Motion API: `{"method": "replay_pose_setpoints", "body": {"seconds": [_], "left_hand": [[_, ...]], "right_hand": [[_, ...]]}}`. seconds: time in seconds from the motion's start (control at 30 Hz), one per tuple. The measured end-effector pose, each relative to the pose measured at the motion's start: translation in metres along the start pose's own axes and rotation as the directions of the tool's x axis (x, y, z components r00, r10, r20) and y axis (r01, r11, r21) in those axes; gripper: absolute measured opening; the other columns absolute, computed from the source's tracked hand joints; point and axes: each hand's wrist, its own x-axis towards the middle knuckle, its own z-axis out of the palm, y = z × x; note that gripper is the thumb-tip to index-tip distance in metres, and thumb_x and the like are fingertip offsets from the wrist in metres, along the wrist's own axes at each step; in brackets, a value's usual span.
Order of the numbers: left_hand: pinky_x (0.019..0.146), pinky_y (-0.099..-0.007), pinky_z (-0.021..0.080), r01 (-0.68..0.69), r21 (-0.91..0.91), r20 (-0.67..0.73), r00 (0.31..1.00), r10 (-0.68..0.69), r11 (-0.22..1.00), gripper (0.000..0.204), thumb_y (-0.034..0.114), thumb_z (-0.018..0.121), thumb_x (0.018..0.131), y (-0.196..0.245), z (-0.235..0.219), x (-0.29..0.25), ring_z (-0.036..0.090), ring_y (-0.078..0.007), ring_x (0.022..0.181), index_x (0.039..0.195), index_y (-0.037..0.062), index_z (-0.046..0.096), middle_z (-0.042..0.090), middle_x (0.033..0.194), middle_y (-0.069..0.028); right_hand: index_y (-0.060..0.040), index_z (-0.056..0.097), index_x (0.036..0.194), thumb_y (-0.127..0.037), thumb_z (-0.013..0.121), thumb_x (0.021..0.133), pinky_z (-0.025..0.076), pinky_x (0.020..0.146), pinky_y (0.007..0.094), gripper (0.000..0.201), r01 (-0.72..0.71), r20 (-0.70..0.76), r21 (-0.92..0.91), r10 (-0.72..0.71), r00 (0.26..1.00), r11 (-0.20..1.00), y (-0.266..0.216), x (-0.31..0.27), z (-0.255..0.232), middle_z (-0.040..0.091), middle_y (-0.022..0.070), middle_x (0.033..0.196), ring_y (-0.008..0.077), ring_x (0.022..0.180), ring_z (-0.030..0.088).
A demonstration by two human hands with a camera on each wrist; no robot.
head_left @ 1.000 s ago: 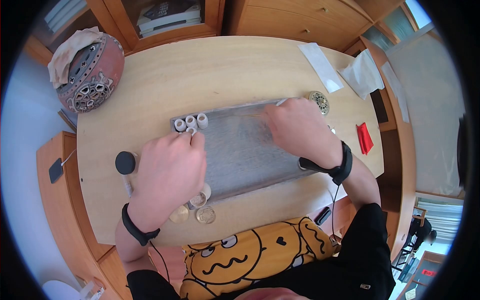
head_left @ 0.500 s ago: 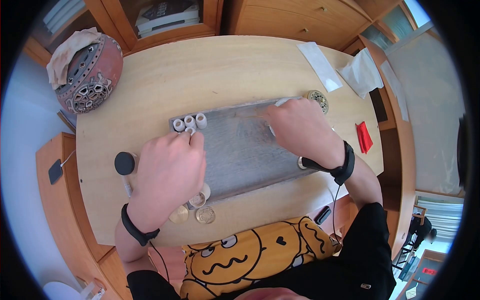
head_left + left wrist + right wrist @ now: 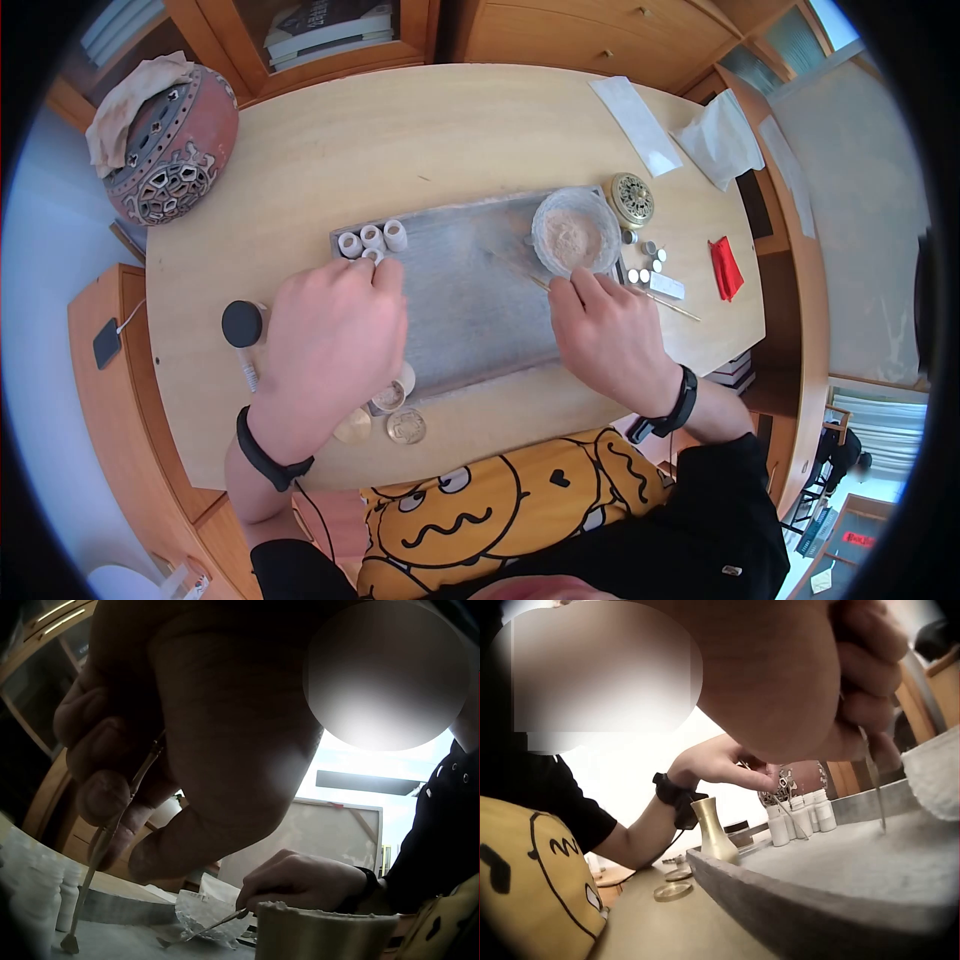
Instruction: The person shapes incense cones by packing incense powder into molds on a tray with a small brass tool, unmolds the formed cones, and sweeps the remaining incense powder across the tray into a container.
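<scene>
My left hand (image 3: pixel 340 335) is at the tray's left end, beside the small white bottles (image 3: pixel 395 236). Its fingers and thumb pinch a slim metal spatula (image 3: pixel 85 900), whose flat, spade-shaped tip points down close to the tray floor. On the other side my right hand (image 3: pixel 615 335) pinches a thin brass-coloured rod (image 3: pixel 672 306); the rod's far end slants down over the grey tray (image 3: pixel 470 310). Just beyond these fingers stands a glass bowl (image 3: pixel 541 232) with pale powder (image 3: pixel 574 236) inside.
A brass vase-shaped pot (image 3: pixel 717 834) stands at the tray's near left, beside round brass lids (image 3: pixel 406 427). Right of the tray are a brass pierced-lid burner (image 3: pixel 632 200), small jars (image 3: pixel 650 248) and a red pouch (image 3: pixel 727 270). A black-lidded jar (image 3: pixel 242 324) is at left.
My right hand has drawn back toward me and slightly right with its rod, bringing the glass bowl of powder into full view. The left hand has stayed nearly still.
</scene>
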Motion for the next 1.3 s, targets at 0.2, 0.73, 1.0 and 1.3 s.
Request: {"method": "replay_pose_setpoints", "body": {"seconds": [0.2,0.73,1.0,1.3], "left_hand": [[0.061,-0.0394,0.054,0.005,0.013,0.011,1.0,-0.005,1.0,0.011,0.012,0.068,0.079,0.001,-0.001,-0.001,0.067,-0.0276,0.069,0.08,0.0025,0.062,0.065,0.071,-0.011],[0.062,-0.0404,0.054,0.012,0.007,0.04,0.999,-0.012,1.0,0.013,0.014,0.069,0.082,0.001,-0.002,0.0,0.068,-0.0278,0.07,0.082,0.0022,0.062,0.065,0.072,-0.011],[0.062,-0.0401,0.054,0.0,0.013,0.041,0.999,-0.001,1.0,0.013,0.014,0.069,0.082,0.002,-0.003,0.002,0.067,-0.0274,0.07,0.082,0.003,0.062,0.065,0.072,-0.0107],[0.061,-0.0401,0.054,0.015,0.013,0.032,0.999,-0.016,1.0,0.013,0.015,0.068,0.083,0.002,-0.003,0.0,0.067,-0.0277,0.07,0.082,0.003,0.061,0.065,0.072,-0.0105]], "right_hand": [[-0.004,0.056,0.076,-0.009,0.065,0.084,0.049,0.046,0.0384,0.013,-0.257,0.052,0.193,0.252,0.966,0.947,-0.007,-0.013,0.015,0.059,0.0106,0.064,0.0294,0.052,0.062],[0.0004,0.068,0.083,-0.013,0.07,0.089,0.049,0.051,0.0382,0.015,-0.461,0.182,0.519,0.435,0.882,0.72,-0.003,-0.009,0.024,0.062,0.014,0.057,0.0306,0.051,0.063],[-0.0034,0.062,0.076,-0.014,0.068,0.088,0.05,0.049,0.0448,0.016,-0.398,0.074,0.489,0.418,0.905,0.776,-0.014,0.0,0.03,0.059,0.0158,0.054,0.0368,0.05,0.062],[-0.0039,0.061,0.075,-0.013,0.068,0.087,0.049,0.049,0.0439,0.017,-0.37,0.006,0.348,0.393,0.92,0.861,-0.019,0.017,0.035,0.057,0.0143,0.052,0.0366,0.049,0.06]]}}
